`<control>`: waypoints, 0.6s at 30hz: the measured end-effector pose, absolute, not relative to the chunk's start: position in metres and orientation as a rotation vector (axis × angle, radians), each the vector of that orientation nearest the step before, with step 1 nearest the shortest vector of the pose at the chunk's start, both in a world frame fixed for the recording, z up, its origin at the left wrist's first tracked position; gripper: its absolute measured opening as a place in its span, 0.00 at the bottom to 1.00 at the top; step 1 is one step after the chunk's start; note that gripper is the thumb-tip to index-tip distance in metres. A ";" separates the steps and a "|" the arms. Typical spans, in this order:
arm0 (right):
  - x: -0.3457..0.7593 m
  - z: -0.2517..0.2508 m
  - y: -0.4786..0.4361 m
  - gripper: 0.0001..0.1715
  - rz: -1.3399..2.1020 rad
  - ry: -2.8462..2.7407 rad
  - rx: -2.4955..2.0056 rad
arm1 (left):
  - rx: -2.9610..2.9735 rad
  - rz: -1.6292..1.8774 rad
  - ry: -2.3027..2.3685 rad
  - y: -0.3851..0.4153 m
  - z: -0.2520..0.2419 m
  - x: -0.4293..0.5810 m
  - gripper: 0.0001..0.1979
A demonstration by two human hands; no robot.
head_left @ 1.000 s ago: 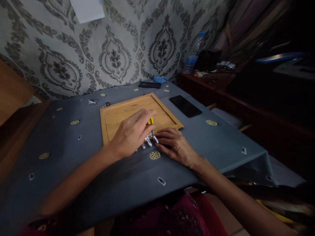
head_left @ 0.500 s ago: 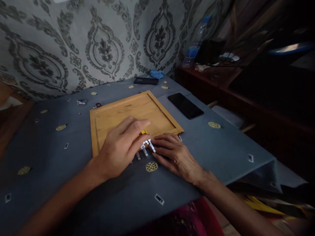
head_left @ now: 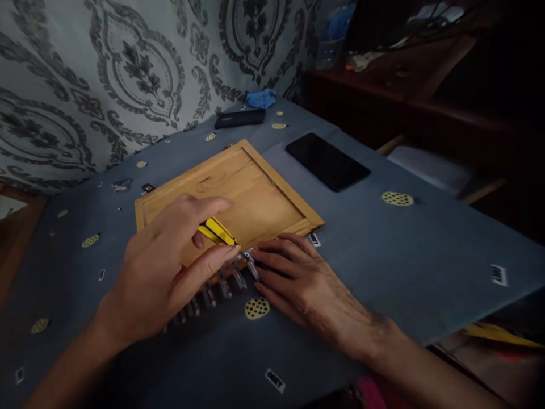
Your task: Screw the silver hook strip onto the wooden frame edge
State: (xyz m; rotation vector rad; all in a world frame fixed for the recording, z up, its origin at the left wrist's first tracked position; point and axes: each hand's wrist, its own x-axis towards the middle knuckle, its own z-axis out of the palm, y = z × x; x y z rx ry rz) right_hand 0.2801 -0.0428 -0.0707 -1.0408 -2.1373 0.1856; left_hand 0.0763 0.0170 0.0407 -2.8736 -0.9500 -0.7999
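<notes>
A wooden framed board lies on the cloth-covered table, with a row of several metal hooks along its near edge. My left hand is closed around a yellow and black screwdriver. The tool leans, its dark tip down at the rightmost hook; the contact point is too small to make out. Fingers stretched and low, my right hand lies beside that hook and over the board's near edge. Part of the board is hidden behind the left hand.
Right of the board lies a black phone. Toward the wall are a dark case, a blue crumpled cloth and small metal pieces. A plastic bottle stands on a dark red cabinet at the right.
The view has shifted closer to the board. My left hand has tilted and moved left of the hook, so more of the screwdriver shows. My right hand stays beside the rightmost hook.
</notes>
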 end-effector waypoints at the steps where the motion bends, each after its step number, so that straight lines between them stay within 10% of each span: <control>1: 0.280 -0.071 -0.043 0.11 0.179 -2.135 -1.038 | -2.848 -0.815 -0.951 0.016 0.041 0.079 0.12; 18: 0.279 -0.073 -0.042 0.12 0.161 -2.114 -1.055 | -2.776 -0.803 -0.998 0.006 0.045 0.089 0.08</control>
